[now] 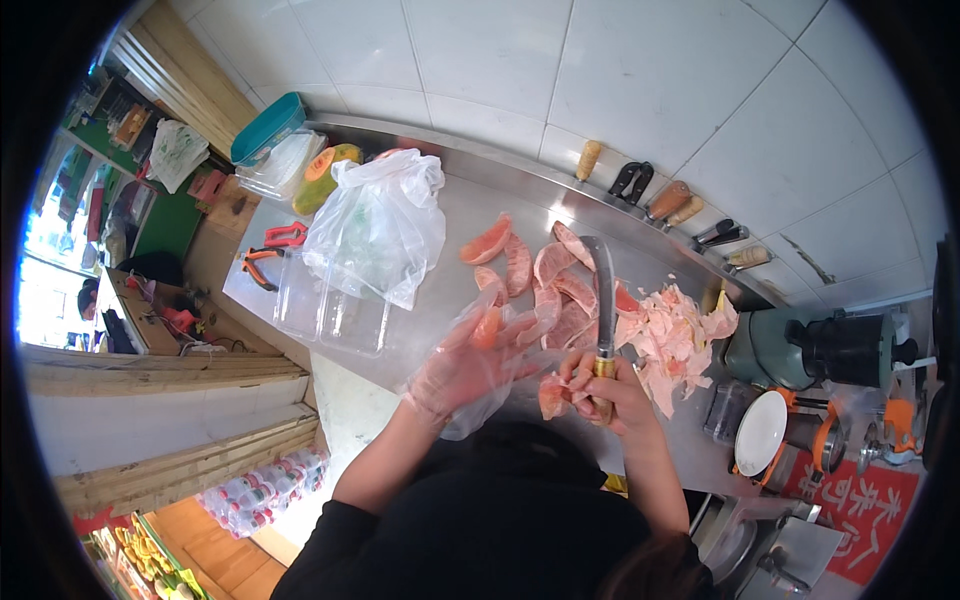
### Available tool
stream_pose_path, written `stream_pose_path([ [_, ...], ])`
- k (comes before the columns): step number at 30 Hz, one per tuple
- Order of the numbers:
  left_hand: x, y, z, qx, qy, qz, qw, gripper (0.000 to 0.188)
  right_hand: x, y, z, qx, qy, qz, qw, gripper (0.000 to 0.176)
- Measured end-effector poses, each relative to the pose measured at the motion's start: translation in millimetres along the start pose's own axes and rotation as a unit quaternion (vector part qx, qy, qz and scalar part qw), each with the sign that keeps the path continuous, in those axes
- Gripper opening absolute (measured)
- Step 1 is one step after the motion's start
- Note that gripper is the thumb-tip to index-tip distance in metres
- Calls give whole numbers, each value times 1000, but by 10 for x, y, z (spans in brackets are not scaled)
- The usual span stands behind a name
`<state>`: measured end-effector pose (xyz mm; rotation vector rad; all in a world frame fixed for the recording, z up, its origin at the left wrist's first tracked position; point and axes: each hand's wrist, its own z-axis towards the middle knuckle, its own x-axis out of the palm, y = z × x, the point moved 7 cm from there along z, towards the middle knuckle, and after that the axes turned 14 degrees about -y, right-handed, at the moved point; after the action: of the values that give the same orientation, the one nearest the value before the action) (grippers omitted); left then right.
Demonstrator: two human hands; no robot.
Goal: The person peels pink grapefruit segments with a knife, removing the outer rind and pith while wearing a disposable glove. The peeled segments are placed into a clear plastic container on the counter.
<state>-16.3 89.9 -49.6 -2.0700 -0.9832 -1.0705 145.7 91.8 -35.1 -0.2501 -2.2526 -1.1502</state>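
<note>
My left hand (469, 367), in a clear plastic glove, is spread and blurred over the counter's front part, with a small piece of orange-red citrus flesh (487, 328) at its palm. My right hand (609, 390) is bare and closed around the wooden handle of a curved knife (604, 292), its blade pointing away from me. Fingers of that same hand also pinch a piece of pomelo membrane with some flesh (553, 396). Beyond both hands lie several peeled red pomelo segments (568, 285). Right of the blade is a heap of torn pink membrane (679, 337).
Clear clamshell boxes (330, 311), pruning shears (286, 234), pliers (262, 267), a white plastic bag (379, 225) and a papaya (324, 180) occupy the left side. Several tool handles (668, 200) stand along the back ledge. A juicer (832, 349) and white plate (761, 433) are at right.
</note>
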Motion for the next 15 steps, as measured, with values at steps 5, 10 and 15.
stream_pose_path([
  [5,147,-5,-106,109,2,175,979,57,15,-25,94,7,-87,-63,994,9],
  [10,347,71,-166,147,21,249,957,49,48,21,144,-29,-150,-71,986,21],
  [15,382,119,-186,128,1,287,949,49,27,-61,155,6,-160,-133,978,10],
])
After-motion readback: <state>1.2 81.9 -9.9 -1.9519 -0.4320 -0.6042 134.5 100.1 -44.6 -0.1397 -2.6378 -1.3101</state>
